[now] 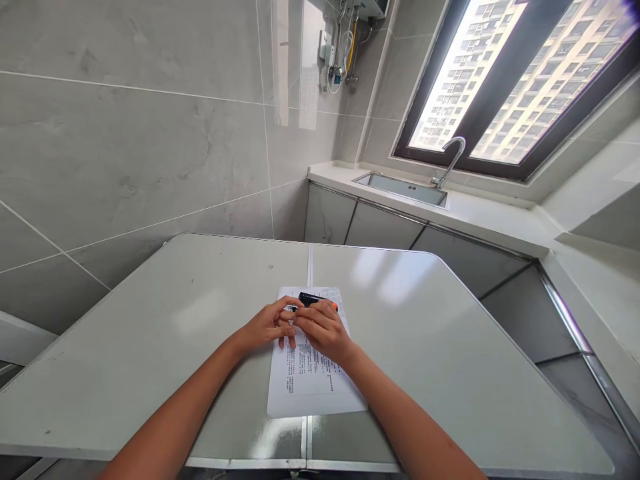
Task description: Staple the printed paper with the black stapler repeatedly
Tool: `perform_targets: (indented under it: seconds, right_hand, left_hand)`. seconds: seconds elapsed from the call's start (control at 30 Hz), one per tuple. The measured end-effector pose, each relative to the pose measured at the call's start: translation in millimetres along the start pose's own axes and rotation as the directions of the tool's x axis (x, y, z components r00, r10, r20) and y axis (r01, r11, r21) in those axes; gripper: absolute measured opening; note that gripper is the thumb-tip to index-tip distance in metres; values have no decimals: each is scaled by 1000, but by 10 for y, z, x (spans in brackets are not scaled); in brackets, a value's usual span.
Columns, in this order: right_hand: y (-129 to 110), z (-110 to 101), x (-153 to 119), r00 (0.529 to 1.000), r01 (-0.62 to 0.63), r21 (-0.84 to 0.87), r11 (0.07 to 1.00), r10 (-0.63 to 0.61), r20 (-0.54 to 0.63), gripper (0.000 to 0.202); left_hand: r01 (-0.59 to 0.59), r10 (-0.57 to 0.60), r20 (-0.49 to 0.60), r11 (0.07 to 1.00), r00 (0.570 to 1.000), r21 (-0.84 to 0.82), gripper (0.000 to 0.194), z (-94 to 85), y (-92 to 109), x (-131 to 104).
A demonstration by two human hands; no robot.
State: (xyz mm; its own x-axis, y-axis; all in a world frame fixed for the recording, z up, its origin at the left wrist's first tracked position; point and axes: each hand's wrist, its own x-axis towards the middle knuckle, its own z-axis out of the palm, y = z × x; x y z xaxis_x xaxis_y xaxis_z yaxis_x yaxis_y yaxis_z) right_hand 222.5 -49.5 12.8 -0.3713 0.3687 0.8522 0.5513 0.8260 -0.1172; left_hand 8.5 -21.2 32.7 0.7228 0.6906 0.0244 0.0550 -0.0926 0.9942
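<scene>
The left hand and right hand meet, fingers bent (grasping what, I cannot tell), over printed paper, a black object at their far side; this fingertip work likely calls for steadiness.

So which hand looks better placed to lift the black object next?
Probably the right hand: its fingers overlap the black object near the orange end, while the left hand only nears the other end.

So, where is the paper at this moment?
In the head view, the paper lies across the seam of the table, under the left hand and right hand; the sink is farther right.
</scene>
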Motion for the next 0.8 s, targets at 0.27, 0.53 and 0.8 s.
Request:
perform_targets:
  seconds: [0.27, 0.53, 0.8]
  right_hand:
    - [874, -484, -166, 780, -616, -54, 786, 600, -175, 25]
    - [2087, -756, -738, 318, -945, 16, 326, 931, -181, 44]
    - [2473, -626, -724, 299, -953, 19, 301, 952, -59, 47]
  left_hand:
    - [281, 240, -677, 776, 696, 564, 18, -474, -174, 159]
    - [335, 330, -574, 559, 749, 759, 32, -1033, -629, 732]
    - [326, 325, -500, 464, 803, 824, 35, -1046, -890, 764]
